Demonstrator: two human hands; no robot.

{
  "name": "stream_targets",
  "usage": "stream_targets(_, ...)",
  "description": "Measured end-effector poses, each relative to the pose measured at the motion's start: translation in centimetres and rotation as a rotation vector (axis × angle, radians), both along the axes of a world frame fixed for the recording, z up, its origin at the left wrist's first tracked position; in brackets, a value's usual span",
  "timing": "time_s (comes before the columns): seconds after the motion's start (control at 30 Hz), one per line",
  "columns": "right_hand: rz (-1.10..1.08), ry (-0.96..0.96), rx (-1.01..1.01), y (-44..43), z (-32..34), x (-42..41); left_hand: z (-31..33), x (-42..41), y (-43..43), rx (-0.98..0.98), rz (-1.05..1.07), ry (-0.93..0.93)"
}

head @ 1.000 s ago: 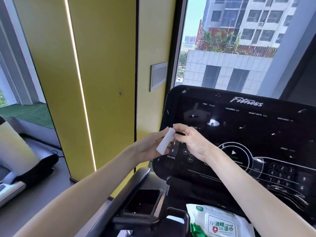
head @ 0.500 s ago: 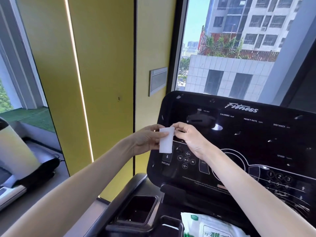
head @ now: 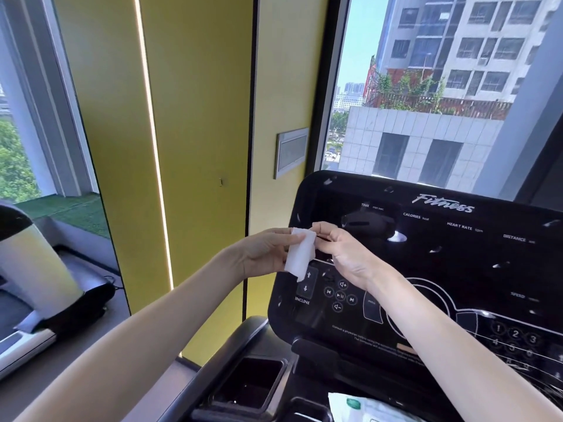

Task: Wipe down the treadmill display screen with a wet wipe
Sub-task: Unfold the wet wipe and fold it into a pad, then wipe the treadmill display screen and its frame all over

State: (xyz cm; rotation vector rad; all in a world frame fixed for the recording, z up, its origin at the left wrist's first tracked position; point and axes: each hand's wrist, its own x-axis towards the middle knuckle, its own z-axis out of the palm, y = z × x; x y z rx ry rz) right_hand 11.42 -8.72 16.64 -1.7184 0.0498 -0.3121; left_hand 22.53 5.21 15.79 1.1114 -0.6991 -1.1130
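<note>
White wet wipe (head: 301,254) hangs folded before the treadmill display screen's (head: 426,257) left side — left hand (head: 268,252) and right hand (head: 344,254) pinch its top corners, likely to unfold it.

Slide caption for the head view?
A wipe pinched by left hand and right hand before the treadmill screen; wipe pack below.

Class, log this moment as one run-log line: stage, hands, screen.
stage: wet wipe readied, display screen not yet wiped | left hand: pinches wet wipe | right hand: pinches its top edge
</note>
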Motion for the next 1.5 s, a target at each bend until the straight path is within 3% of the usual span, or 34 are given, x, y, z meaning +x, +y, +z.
stream_targets(0.2, 0.058, 0.012, 0.109, 0.1, 0.2, -0.1, -0.2, 0.0, -0.2, -0.049, -0.12, 0.049)
stream_targets(0.37, 0.066, 0.018, 0.073, -0.1, 0.3, 0.0, 0.1, -0.4, -0.4, -0.053, -0.03, 0.039)
stream_targets(0.43, 0.038, 0.001, 0.029, -0.2, 0.2, 0.0, 0.1, -0.1, -0.6, -0.044, 0.016, 0.023)
stream_targets(0.53, -0.113, -0.039, -0.196, -0.5, 0.0, 0.2, 0.6, 0.8, -0.7, -0.008, 0.113, -0.032)
stream_targets(0.67, -0.393, -0.154, -0.693, -0.8, -0.1, 0.3, 2.1, 2.2, -1.4, 0.101, 0.375, -0.314)
stream_targets(0.83, -0.586, -0.162, -1.466, -1.5, -1.7, 1.4, 5.1, 4.2, -4.1, 0.021, 0.776, -0.998)
stream_targets(0.9, -0.588, -0.087, -1.575, -1.3, -2.2, 1.9, 5.6, 4.4, -5.3, 0.006, 0.928, -1.34)
stream_targets(0.97, -0.588, -0.011, -1.645, -1.2, -2.5, 2.2, 5.0, 4.4, -6.3, 0.011, 0.951, -1.57)
stream_targets(1.1, -0.588, 0.031, -1.704, -1.8, -2.8, 2.5, 0.4, 4.4, -6.8, -0.03, 0.897, -1.626)
stream_targets(1.23, -0.566, 0.007, -1.715, -1.8, -2.6, 2.2, -2.1, 3.7, -5.1, -0.157, 0.761, -1.795)
stream_targets(1.4, -0.549, 0.037, -1.766, -1.5, -2.4, 2.2, 1.7, 4.9, -7.5, -0.194, 0.891, -1.673)
stream_targets(1.5, -0.533, 0.01, -1.733, -1.8, -2.5, 2.1, 0.2, 4.3, -7.5, -0.202, 0.91, -1.66)
